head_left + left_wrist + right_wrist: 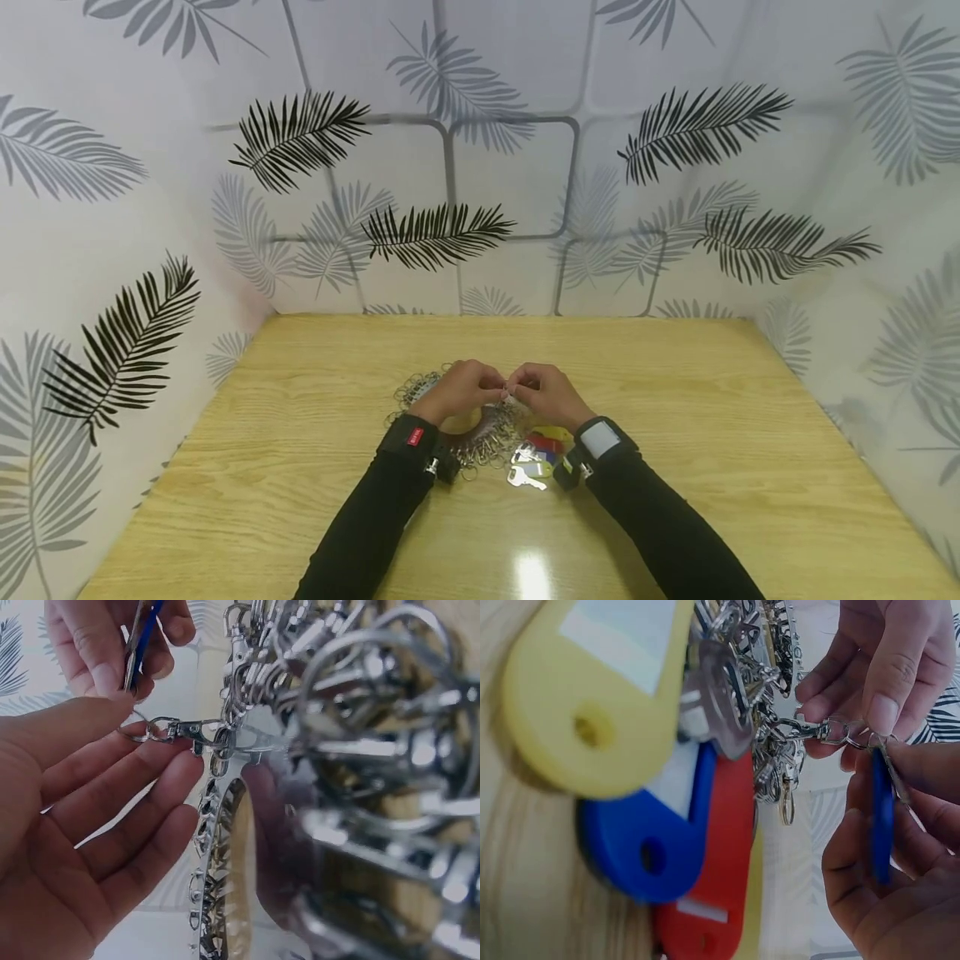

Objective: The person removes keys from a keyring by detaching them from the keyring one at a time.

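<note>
In the left wrist view my left hand (pixel 67 825) pinches a small split ring (pixel 135 737) between thumb and forefinger, its other fingers spread below. A silver swivel clasp (pixel 187 730) hangs from that ring. Close against it, my right hand (pixel 907 900) pinches a blue key tag (pixel 882 825), seen edge-on at the ring. A thin metal piece, like a key (pixel 138 649), lies alongside the blue tag. In the head view both hands meet fingertip to fingertip above the far side of a heap of swivel clasps (pixel 491 442).
Beside the heap lie a yellow tag (pixel 540 705), a blue tag (pixel 622 847) and a red tag (pixel 720 862). Loose silver keys (pixel 525 477) rest nearer me on the wooden table (pixel 675 367). A leaf-patterned wall covering (pixel 510 275) stands behind and at both sides.
</note>
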Demonstrator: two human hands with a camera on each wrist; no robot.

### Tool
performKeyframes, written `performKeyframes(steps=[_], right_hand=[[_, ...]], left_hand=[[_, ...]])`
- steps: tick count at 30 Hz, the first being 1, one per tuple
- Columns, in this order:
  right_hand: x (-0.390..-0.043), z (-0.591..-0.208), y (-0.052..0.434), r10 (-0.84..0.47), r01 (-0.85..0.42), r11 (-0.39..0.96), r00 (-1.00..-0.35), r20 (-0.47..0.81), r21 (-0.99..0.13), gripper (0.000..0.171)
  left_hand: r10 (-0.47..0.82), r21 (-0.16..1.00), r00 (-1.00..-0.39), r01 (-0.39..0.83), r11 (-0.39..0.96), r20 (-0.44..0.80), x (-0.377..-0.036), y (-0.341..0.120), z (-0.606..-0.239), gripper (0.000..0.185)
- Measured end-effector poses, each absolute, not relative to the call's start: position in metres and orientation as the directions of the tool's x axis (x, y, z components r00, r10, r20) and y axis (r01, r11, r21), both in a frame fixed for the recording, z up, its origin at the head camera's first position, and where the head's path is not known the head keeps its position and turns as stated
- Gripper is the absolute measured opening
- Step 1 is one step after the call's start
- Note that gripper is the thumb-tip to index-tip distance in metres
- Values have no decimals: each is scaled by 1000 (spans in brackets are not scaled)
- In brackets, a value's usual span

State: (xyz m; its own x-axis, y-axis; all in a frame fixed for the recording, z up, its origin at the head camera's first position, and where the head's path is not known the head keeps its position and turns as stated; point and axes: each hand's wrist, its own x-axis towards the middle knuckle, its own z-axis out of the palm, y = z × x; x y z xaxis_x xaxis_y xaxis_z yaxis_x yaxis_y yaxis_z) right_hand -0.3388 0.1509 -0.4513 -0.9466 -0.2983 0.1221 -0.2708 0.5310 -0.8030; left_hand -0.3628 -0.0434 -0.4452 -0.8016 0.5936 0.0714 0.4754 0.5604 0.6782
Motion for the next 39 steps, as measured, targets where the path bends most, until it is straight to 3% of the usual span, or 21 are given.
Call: performKeyframes(steps=[30, 39], right_hand=[[-345, -452, 144, -280, -292, 627, -949, 141, -722, 6], [-342, -447, 146, -345, -356, 602, -923, 170, -715, 5]], left_hand=[[530, 760, -844, 396, 516, 80, -364, -40, -452, 18], [533, 747, -844, 391, 537, 59, -365, -43, -449, 18]])
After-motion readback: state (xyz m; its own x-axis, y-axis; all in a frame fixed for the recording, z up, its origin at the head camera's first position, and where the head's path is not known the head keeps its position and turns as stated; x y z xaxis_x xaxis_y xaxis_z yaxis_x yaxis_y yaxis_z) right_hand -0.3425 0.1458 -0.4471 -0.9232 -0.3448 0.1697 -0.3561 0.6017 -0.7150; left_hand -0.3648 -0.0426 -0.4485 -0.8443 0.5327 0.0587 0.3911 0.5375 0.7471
